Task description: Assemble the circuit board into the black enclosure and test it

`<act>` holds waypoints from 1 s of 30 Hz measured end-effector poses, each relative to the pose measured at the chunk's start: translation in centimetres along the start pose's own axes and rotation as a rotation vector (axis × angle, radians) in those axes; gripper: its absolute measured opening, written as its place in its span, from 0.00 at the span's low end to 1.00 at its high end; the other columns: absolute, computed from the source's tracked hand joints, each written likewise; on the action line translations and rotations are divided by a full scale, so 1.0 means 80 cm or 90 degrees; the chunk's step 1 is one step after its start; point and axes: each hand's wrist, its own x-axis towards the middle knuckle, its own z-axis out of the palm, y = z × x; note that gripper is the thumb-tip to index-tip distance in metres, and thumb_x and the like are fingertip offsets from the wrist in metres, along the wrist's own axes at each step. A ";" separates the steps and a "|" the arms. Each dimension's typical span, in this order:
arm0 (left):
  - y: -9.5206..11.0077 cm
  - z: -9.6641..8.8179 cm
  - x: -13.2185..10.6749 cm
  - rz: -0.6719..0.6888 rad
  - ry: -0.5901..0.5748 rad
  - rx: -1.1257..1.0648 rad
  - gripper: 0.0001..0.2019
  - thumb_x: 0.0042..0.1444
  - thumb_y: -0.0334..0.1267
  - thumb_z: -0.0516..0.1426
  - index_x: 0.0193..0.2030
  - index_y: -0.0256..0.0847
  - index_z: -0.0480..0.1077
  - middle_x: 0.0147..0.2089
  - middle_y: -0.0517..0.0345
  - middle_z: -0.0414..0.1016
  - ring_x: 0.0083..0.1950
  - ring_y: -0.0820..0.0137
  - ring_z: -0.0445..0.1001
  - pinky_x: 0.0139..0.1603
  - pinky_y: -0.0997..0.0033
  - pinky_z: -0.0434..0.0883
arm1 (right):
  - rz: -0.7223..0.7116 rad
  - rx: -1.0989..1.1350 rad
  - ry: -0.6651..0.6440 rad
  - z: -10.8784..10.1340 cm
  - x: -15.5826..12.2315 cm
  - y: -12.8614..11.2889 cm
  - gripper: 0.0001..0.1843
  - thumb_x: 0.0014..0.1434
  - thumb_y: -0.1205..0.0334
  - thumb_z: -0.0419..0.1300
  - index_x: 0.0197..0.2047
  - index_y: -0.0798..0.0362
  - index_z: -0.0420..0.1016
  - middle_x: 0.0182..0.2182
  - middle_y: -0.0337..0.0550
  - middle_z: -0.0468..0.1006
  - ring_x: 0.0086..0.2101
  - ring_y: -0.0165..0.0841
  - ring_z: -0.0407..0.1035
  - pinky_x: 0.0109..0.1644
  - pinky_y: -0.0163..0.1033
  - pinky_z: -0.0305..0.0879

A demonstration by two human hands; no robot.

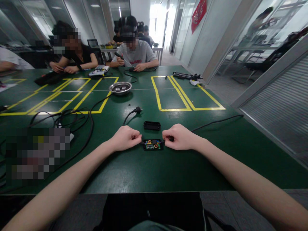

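A small black case (144, 148) lies open on the green table, with a circuit board (150, 146) inside that carries copper coils. My left hand (126, 138) is closed at its left end, pinching the black power cord (127, 116), which leads up to a plug (137, 110). At the opposite end, my right hand (179, 137) is closed on the black output cable (214, 122), which runs off to the right. The fingers hide the cords where they enter the case. Just beyond the case rests its black cover (152, 125), hollow side up.
A metal bowl (120, 88) with small metal parts stands farther back. Tangled black cables (60, 118) and a pixelated object (38, 157) lie left. Yellow tape (190, 109) marks the table (115, 176). Across it, a person in grey (134, 51) holds a screwdriver; another person sits left.
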 end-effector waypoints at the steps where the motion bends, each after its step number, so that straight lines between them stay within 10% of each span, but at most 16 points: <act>1: 0.002 0.000 0.000 -0.006 -0.011 0.012 0.21 0.62 0.40 0.51 0.18 0.40 0.53 0.16 0.67 0.49 0.19 0.77 0.52 0.26 0.73 0.50 | 0.007 0.000 -0.015 -0.001 0.000 -0.001 0.09 0.54 0.63 0.57 0.23 0.52 0.68 0.18 0.33 0.67 0.20 0.26 0.58 0.33 0.35 0.52; 11: 0.024 -0.001 -0.001 -0.048 -0.072 0.118 0.20 0.66 0.38 0.51 0.21 0.41 0.62 0.17 0.62 0.62 0.20 0.72 0.61 0.27 0.71 0.52 | 0.044 0.054 -0.060 -0.004 0.001 -0.002 0.07 0.53 0.67 0.60 0.24 0.53 0.70 0.21 0.35 0.70 0.24 0.27 0.62 0.33 0.34 0.54; 30: 0.033 0.001 0.000 -0.137 -0.061 0.153 0.19 0.65 0.39 0.54 0.21 0.42 0.70 0.20 0.57 0.72 0.23 0.66 0.68 0.29 0.68 0.53 | 0.249 -0.274 -0.068 0.006 0.016 -0.035 0.13 0.71 0.62 0.51 0.46 0.52 0.78 0.34 0.49 0.84 0.32 0.39 0.77 0.34 0.38 0.53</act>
